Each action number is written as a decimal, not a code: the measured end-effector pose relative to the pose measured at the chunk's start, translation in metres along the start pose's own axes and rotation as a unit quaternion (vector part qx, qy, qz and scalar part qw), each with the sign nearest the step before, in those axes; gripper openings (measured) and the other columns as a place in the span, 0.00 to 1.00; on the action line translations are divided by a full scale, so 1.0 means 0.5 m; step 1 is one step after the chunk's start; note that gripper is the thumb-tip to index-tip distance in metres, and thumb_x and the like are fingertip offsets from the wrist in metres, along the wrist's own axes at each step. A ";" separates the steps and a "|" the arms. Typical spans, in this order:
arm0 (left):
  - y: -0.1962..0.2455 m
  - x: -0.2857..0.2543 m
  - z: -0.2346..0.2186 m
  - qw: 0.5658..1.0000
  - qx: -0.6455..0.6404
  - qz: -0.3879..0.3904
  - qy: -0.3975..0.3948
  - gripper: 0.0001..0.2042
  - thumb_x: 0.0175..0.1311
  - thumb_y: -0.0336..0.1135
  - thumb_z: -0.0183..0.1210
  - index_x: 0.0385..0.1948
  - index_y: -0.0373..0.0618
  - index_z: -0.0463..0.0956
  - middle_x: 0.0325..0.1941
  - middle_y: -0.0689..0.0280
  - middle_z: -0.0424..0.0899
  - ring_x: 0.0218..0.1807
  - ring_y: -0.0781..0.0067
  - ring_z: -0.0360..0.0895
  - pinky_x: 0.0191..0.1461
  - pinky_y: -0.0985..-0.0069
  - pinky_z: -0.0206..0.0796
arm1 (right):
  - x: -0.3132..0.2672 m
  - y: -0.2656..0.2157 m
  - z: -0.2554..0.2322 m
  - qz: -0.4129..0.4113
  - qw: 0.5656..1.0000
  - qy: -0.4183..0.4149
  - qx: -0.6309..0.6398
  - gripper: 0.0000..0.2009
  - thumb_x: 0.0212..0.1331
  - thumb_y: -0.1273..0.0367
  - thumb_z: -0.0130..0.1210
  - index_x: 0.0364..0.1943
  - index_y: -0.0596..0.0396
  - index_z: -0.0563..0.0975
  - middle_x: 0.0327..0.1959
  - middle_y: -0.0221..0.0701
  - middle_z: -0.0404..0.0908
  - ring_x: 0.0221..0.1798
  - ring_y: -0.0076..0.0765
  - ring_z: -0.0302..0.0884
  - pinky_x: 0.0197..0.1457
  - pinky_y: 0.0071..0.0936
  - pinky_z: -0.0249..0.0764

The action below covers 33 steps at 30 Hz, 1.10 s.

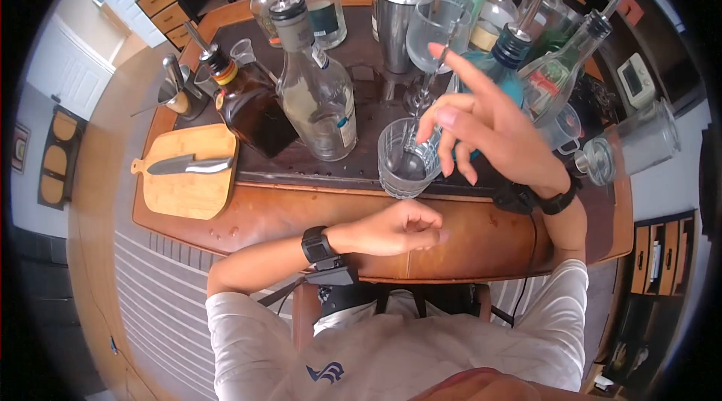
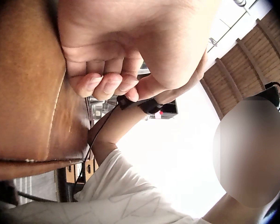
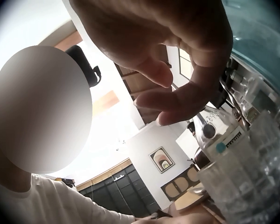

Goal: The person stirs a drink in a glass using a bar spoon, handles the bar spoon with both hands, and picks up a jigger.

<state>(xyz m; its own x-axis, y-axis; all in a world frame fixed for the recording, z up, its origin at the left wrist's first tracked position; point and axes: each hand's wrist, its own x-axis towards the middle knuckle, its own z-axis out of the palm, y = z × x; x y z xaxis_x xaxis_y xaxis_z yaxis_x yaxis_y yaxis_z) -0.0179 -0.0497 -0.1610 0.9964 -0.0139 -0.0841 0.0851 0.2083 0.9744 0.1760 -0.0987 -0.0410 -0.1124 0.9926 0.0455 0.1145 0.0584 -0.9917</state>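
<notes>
My right hand [image 1: 500, 126] hovers above a cut-glass tumbler [image 1: 406, 179], index finger extended and the other fingers loosely bent. A twisted metal stem [image 1: 449, 41] shows beside the index finger; whether they touch I cannot tell. Behind stands a stemmed glass [image 1: 435, 28]. In the right wrist view, the right hand [image 3: 177, 51] has bent fingers above and left of the tumbler [image 3: 242, 182]. My left hand [image 1: 391, 229] rests at the leather table edge, loosely curled and holding nothing. The left wrist view shows that hand's [image 2: 135, 51] fingertips near the thumb.
A steel shaker [image 1: 402, 17], a clear bottle [image 1: 320, 100], a brown bottle [image 1: 252, 111] and a blue bottle [image 1: 492, 66] stand around the glasses. At left a knife [image 1: 192, 166] lies on a wooden board [image 1: 188, 198]. A clear glass vessel [image 1: 639, 141] lies at right.
</notes>
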 end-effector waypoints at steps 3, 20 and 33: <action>-0.011 0.002 -0.006 1.000 0.006 -0.003 0.003 0.17 0.76 0.39 0.56 0.24 0.41 0.73 0.24 0.76 0.72 0.30 0.89 0.65 0.35 0.81 0.59 | 0.006 0.018 0.004 0.014 0.999 -0.019 0.034 0.37 0.77 0.67 0.47 0.80 0.52 0.38 0.41 0.46 0.81 0.26 0.30 0.81 0.21 0.21 0.74; -0.007 0.002 -0.003 1.000 0.019 -0.006 0.000 0.18 0.77 0.39 0.56 0.23 0.41 0.71 0.23 0.76 0.71 0.29 0.89 0.64 0.33 0.80 0.57 | 0.012 0.033 0.018 0.060 0.997 -0.041 0.007 0.38 0.76 0.68 0.47 0.81 0.50 0.36 0.43 0.43 0.81 0.26 0.26 0.78 0.22 0.19 0.74; -0.008 0.003 0.002 0.999 0.018 0.033 -0.006 0.19 0.77 0.38 0.57 0.21 0.42 0.68 0.22 0.79 0.62 0.28 0.90 0.55 0.29 0.79 0.49 | -0.188 -0.051 -0.017 -0.429 0.850 0.221 0.214 0.28 0.73 0.56 0.49 0.68 0.62 0.65 0.38 0.33 0.73 0.43 0.31 0.73 0.46 0.32 0.74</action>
<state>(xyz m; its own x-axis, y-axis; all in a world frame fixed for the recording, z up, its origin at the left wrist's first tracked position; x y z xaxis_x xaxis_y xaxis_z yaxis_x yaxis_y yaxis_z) -0.0166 -0.0516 -0.1650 0.9997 -0.0136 -0.0178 0.0199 0.1736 0.9846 0.1920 -0.1926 -0.0191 0.4187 0.5536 0.7199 -0.2023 0.8297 -0.5203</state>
